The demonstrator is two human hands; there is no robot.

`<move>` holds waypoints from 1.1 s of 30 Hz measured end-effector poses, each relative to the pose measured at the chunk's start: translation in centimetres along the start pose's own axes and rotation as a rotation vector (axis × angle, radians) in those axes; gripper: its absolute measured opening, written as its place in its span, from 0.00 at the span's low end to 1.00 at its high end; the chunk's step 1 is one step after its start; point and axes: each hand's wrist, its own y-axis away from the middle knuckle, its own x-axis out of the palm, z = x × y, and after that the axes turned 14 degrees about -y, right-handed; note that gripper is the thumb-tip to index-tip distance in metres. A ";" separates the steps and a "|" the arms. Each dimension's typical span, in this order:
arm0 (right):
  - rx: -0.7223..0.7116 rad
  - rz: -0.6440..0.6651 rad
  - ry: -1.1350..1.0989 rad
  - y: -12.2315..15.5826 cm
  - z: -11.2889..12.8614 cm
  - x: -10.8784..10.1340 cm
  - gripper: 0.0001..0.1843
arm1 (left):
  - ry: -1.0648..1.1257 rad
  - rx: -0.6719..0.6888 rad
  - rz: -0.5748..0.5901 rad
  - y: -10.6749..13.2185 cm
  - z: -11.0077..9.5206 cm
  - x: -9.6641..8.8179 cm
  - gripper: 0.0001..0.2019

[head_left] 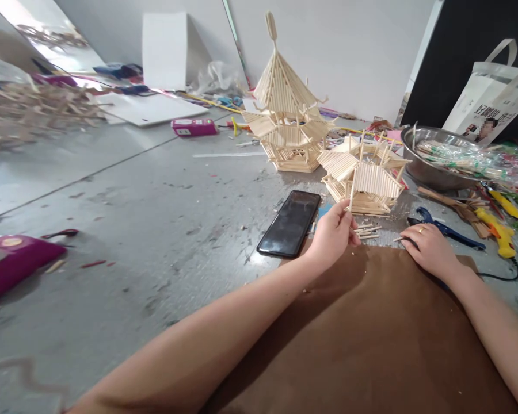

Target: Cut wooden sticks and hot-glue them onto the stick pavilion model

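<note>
My left hand point(334, 230) is closed, with a thin wooden stick point(351, 192) upright between its fingertips. The stick stands in front of a small roofed stick model point(377, 178); whether it touches the model I cannot tell. Several short sticks point(366, 231) lie just right of that hand. My right hand point(434, 247), with a ring on one finger, is wrapped round a dark-tipped hand tool point(411, 241), mostly hidden under the palm. Blue-handled pliers point(457, 234) lie just beyond the right hand. A black phone point(290, 224) rests left of my left hand.
Behind stands a tall stick pagoda point(291, 115). A metal bowl point(435, 172) holds bagged sticks, with a yellow glue gun point(498, 233) nearer me. Brown cloth point(371, 333) lies before me. Purple boxes point(194, 127) and a white bag point(483, 103) are around the edges.
</note>
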 end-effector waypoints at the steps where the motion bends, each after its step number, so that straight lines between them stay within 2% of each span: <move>1: 0.000 0.000 -0.004 0.0 0.0 0.0 0.11 | 0.006 -0.006 -0.002 0.0 0.0 0.0 0.18; 20: -0.007 0.017 -0.007 0.0 0.1 0.0 0.11 | 0.213 0.009 0.020 0.2 0.2 -0.1 0.20; 26: -0.001 0.007 -0.002 0.0 0.3 0.0 0.11 | 0.185 -0.026 0.033 -0.4 -0.3 -0.4 0.16; 33: -0.002 0.014 -0.015 0.0 0.1 0.0 0.11 | 0.149 0.046 -0.015 -1.5 -0.2 -0.3 0.11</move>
